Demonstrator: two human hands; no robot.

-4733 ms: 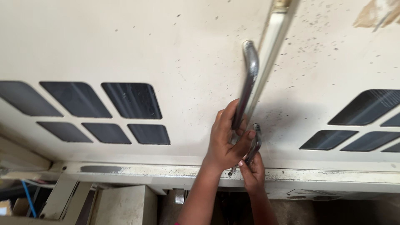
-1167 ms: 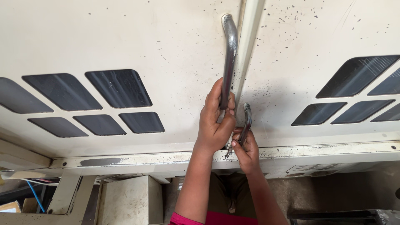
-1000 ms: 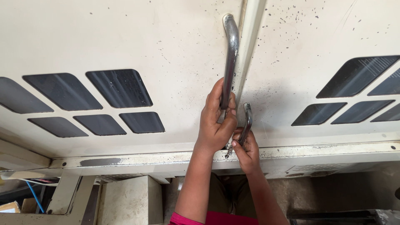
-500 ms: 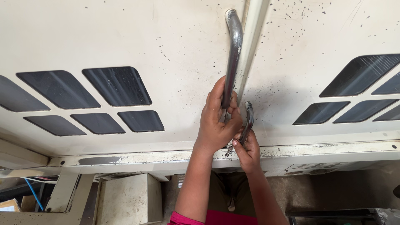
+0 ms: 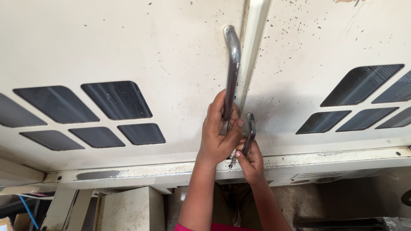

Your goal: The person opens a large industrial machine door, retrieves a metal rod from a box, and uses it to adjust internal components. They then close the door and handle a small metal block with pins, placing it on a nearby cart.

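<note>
Two hands meet low on the front of a cream metal cabinet (image 5: pixel 128 42), right at the seam between its two doors. The left hand (image 5: pixel 218 134) is wrapped round the lower part of a long chrome handle (image 5: pixel 231 72), which runs upright along the edge of the left door (image 5: pixel 107 51); the fingers (image 5: pixel 214 115) are clamped on the bar with the thumb pressed across its front. Just beside it and slightly lower, the right hand (image 5: pixel 250 160) holds a shorter chrome handle (image 5: pixel 250 130) fixed to the right door (image 5: pixel 342 42), its fingers pinched closed around the bottom end; a small metal piece shows under them, too small to make out. The two hands touch each other at the knuckles. A pale vertical strip (image 5: pixel 254 47) lies between the handles. Dark slanted vent slots (image 5: pixel 115 100) are cut into the left door and another set of vents (image 5: pixel 359 85) into the right one. Below the doors runs a scuffed horizontal frame rail (image 5: pixel 342 160), and a blue cable (image 5: pixel 28 209) shows at the bottom left corner.
</note>
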